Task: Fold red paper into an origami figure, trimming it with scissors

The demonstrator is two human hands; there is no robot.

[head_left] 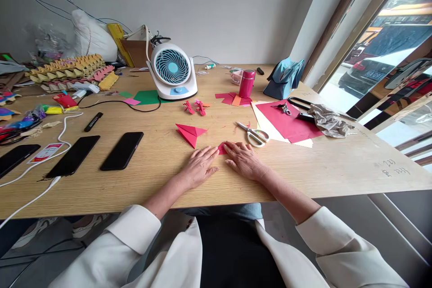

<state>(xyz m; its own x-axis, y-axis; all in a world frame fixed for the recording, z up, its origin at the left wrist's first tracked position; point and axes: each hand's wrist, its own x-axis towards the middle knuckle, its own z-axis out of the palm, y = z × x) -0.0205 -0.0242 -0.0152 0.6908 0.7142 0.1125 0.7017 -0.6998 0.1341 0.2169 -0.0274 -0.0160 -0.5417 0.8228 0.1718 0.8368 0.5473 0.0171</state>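
Note:
A small piece of red paper (222,148) lies on the table between my two hands, mostly covered by the fingertips. My left hand (201,167) rests palm down with its fingers stretched out, the tips at the paper's left edge. From the right, my right hand (243,160) lies flat, its fingertips pressing on the paper. Just beyond my left hand is a folded red paper plane (191,133). White-handled scissors (255,135) lie partly open beyond my right hand. Farther back sit two small folded red paper figures (195,107).
A white fan (173,69) stands at the back, with a pink flask (247,83) and a blue bag (284,79) to its right. Red sheets (286,119) with keys on top lie at right. Black phones (122,150) and a white cable (64,131) occupy the left side.

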